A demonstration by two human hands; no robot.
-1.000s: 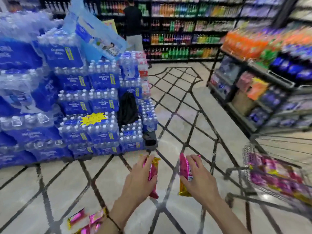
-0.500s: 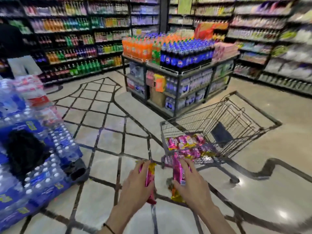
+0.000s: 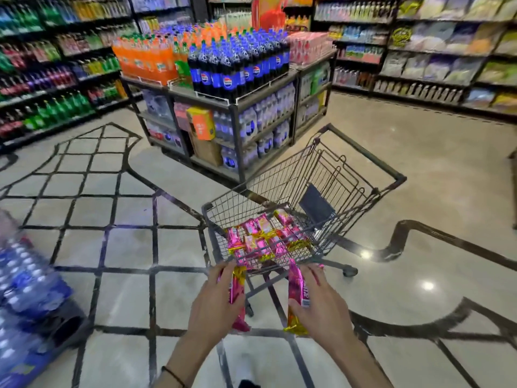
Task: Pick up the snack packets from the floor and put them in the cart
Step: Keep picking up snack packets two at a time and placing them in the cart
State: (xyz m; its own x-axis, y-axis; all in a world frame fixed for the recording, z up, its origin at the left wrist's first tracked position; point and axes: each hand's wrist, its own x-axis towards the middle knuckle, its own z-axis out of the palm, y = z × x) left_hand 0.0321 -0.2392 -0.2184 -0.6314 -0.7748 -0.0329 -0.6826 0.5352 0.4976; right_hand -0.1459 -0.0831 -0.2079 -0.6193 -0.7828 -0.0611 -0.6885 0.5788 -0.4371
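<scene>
My left hand [image 3: 216,303] grips a pink and gold snack packet [image 3: 237,296], held upright. A second pink and gold snack packet [image 3: 297,301] stands in my right hand [image 3: 321,303]. Both hands hover side by side just in front of the near end of a wire shopping cart [image 3: 330,191]. Several matching pink packets [image 3: 265,238] lie in a pile on the cart's floor, at its near end.
A rack of orange and blue soda bottles [image 3: 223,79] stands behind the cart. Packs of water bottles [image 3: 25,289] are stacked at the left edge. Drink shelves [image 3: 50,65] line the left wall, snack shelves [image 3: 447,51] the right. Polished floor surrounds the cart.
The view has swung right from the water stacks to the cart, which is now straight ahead and close. Both hands have kept their packets and come up to the cart's near end.
</scene>
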